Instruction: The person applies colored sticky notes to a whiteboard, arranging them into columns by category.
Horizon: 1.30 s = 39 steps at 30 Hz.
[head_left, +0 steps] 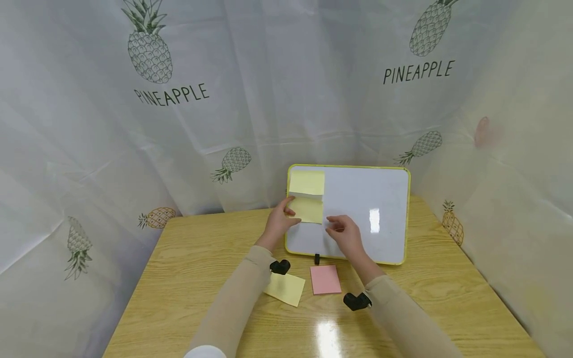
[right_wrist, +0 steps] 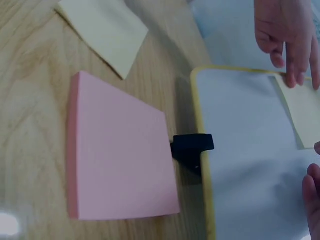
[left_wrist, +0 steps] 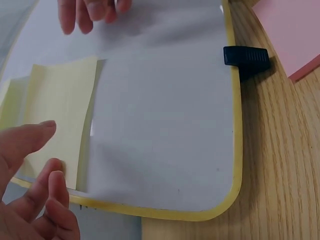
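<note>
Fingers of the left hand (head_left: pixel 278 223), loosely spread, touch the lower yellow sticky note (head_left: pixel 310 211) near the left edge of the whiteboard (head_left: pixel 351 199); the right hand (head_left: pixel 347 235) is empty, fingertips parted. Sticking seems underway; the note's lifted bottom edge probably calls for pressing.

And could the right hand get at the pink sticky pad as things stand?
Probably yes: the right hand looks empty, and the pink sticky pad lies uncovered on the table, near the lower edge of the whiteboard.
</note>
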Motion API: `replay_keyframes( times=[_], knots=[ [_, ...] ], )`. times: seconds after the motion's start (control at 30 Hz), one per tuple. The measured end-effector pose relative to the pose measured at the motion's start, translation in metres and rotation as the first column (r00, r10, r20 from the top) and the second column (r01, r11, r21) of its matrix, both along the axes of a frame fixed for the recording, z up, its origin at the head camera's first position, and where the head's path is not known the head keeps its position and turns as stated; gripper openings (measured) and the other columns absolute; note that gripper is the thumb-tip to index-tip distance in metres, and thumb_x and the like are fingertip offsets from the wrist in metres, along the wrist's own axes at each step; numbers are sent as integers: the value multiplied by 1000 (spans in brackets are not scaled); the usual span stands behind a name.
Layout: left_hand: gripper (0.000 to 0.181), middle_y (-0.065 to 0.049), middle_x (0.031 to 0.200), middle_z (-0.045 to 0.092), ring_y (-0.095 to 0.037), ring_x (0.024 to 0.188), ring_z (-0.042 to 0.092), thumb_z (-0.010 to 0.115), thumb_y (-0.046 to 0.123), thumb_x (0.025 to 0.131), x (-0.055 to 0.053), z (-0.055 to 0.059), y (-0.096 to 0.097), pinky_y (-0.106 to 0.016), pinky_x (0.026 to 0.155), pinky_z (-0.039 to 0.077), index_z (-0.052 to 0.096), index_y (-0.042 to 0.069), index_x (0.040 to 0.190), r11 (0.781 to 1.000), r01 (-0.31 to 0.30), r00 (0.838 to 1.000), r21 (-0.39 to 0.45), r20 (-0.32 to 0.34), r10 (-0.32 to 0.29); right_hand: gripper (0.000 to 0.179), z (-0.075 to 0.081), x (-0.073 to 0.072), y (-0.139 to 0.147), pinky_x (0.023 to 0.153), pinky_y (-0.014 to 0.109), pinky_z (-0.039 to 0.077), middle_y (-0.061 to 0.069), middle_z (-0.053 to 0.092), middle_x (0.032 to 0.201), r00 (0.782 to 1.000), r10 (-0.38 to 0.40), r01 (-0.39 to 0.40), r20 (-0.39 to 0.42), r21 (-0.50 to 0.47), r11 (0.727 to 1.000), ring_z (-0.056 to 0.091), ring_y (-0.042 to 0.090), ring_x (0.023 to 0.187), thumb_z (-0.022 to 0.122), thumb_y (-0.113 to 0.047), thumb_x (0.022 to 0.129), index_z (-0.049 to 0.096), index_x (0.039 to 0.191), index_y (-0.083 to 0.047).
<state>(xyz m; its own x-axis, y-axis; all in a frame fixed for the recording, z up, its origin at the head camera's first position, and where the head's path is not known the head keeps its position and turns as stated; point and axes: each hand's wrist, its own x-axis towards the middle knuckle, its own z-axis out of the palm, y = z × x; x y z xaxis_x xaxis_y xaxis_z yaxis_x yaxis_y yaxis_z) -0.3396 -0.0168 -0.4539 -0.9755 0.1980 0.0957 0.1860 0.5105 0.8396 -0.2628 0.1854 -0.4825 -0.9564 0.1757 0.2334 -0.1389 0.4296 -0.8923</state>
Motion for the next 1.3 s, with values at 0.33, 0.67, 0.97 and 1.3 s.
replay_keyframes(
  times=[0.33, 0.67, 0.97, 1.3],
  knots=[
    [74, -1, 100, 61, -20, 83, 54, 78, 4, 83, -2, 5, 0, -28, 65, 46, 45, 23, 146, 992, 50, 999, -113, -2, -50, 29, -13, 22, 10, 80, 39, 51, 10, 63, 106, 999, 50, -50, 6, 68, 996, 61, 25, 88, 73, 1, 85, 70, 114, -2],
    [73, -3, 99, 61, -22, 91, 57, 80, 6, 81, -2, 15, -4, -32, 71, 49, 46, 19, 145, 974, 126, 991, -189, -17, -132, 29, -28, 50, 24, 75, 30, 52, 11, 63, 105, 995, 95, -96, 25, 74, 993, 61, 23, 84, 75, 1, 84, 70, 112, -2],
    [76, -3, 98, 60, -21, 86, 56, 82, 9, 79, -6, 20, 0, -34, 75, 49, 45, 18, 146, 956, 187, 982, -225, 5, -191, 27, -42, 77, 37, 71, 29, 52, 12, 64, 102, 987, 162, -162, 7, 134, 978, 60, 14, 79, 74, 5, 82, 71, 108, -1],
    [74, 0, 95, 60, -18, 83, 57, 82, 12, 80, -11, 18, 15, -34, 77, 48, 46, 18, 145, 937, 249, 966, -244, -5, -258, 27, -52, 97, 38, 71, 27, 52, 5, 63, 101, 973, 221, -228, 60, 165, 960, 59, 10, 79, 75, 2, 83, 71, 109, -4]
  ],
)
